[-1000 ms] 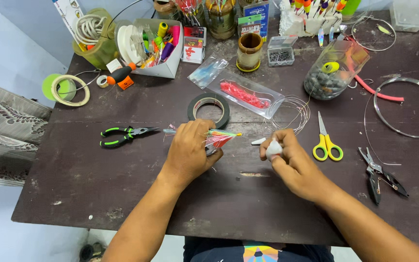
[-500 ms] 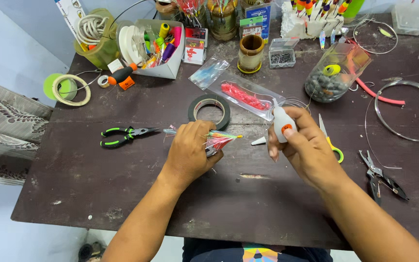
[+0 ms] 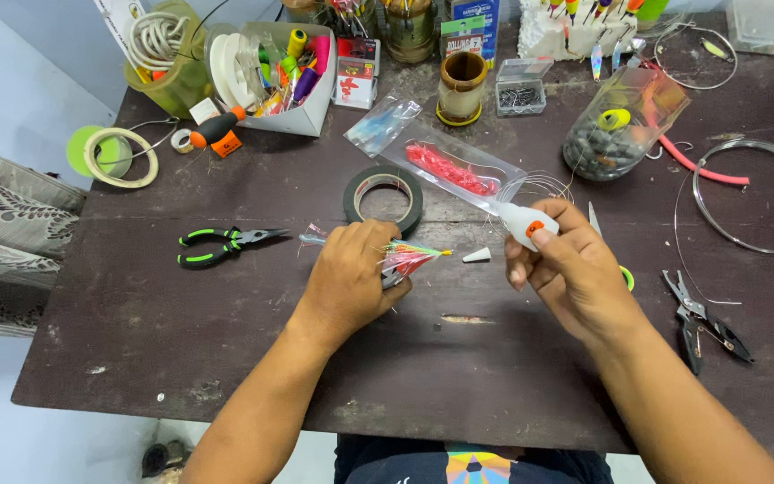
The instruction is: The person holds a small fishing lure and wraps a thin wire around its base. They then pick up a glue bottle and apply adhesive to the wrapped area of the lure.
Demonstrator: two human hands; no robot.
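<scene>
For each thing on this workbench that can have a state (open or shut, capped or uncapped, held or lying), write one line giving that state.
Left hand: shut on the feathered lure.
Right hand: shut on the small white bottle, lifted off the table.
White cone cap: lying loose on the table.
Green-handled pliers: lying flat, not held.
Black tape roll: lying flat.
Dark pliers: handles apart.

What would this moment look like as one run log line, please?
left hand: pinches tinsel lure | right hand: holds white bottle | cap: on table

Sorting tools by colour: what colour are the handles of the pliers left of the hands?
Black with bright green trim on the pliers, seen in the head view.
</scene>
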